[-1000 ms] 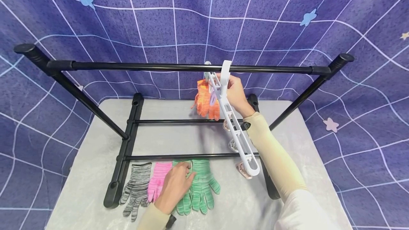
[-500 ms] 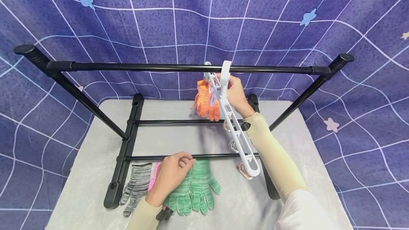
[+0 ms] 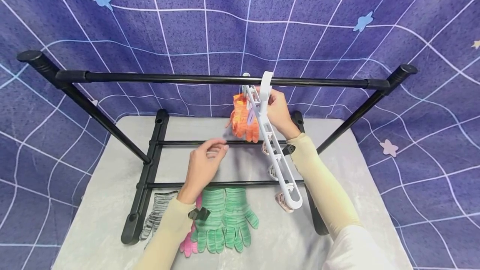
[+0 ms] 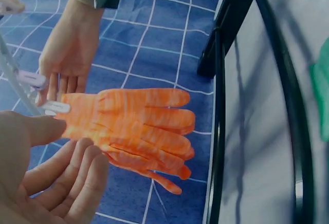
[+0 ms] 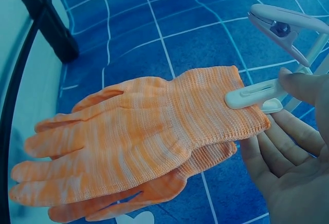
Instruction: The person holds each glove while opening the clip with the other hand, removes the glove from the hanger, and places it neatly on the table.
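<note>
A pair of orange striped knit gloves (image 3: 244, 125) hangs by the cuff from a white clip (image 5: 252, 94) at the far end of a white clip hanger (image 3: 265, 91). The hanger hooks over the black bar. My right hand (image 3: 278, 111) pinches that clip, thumb on top and fingers beneath, as the right wrist view shows. The clip's tips lie over the cuff. My left hand (image 3: 205, 159) is raised over the rack's base, fingers loosely bent and holding nothing. In the left wrist view its fingertips (image 4: 85, 147) overlap the cuff edge.
Green gloves (image 3: 236, 216), a pink glove (image 3: 188, 245) and a grey striped glove (image 3: 161, 207) lie on the table at the front, partly behind my left arm. The black rack (image 3: 168, 79) spans the space. More clips hang along the hanger, including a lilac clip (image 5: 280, 29).
My left hand has risen away from the gloves on the table and moved forward towards the orange gloves. The right hand stays at the clip.
</note>
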The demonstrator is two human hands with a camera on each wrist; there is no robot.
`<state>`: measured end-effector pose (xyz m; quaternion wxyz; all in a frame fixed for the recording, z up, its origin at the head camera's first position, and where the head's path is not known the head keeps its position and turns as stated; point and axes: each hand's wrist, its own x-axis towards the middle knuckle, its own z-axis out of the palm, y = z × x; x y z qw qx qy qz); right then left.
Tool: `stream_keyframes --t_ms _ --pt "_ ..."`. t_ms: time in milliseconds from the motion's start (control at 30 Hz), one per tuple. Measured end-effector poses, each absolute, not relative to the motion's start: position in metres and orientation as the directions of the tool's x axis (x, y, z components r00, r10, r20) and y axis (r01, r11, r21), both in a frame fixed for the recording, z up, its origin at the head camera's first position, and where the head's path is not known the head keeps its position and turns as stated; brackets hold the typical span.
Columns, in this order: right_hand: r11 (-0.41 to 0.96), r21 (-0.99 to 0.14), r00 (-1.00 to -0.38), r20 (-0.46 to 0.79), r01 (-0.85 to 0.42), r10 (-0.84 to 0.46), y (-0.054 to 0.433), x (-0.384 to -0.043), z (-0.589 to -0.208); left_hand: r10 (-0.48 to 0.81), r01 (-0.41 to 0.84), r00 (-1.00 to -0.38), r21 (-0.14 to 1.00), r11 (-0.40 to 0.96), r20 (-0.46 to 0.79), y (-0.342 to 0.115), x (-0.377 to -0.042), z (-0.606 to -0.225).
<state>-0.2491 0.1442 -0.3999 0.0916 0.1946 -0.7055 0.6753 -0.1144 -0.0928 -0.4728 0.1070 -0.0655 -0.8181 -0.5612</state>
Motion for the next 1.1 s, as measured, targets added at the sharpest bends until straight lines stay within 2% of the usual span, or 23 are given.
stream_keyframes --t_ms 267,600,1100 --pt "0.002 -0.93 -0.92 0.362 -0.366 -0.151 0.143 -0.25 -0.402 -0.027 0.318 -0.939 0.894 0.315 0.343 -0.085 -0.161 -0.457" --pt "0.009 -0.934 -0.924 0.352 -0.357 -0.152 0.142 -0.248 -0.401 0.03 0.389 -0.917 0.872 0.298 0.399 -0.069 -0.195 -0.436" --pt "-0.013 -0.936 -0.921 0.349 -0.352 -0.17 0.142 -0.248 -0.401 0.037 0.353 -0.929 0.85 0.392 0.368 -0.051 -0.213 -0.424"
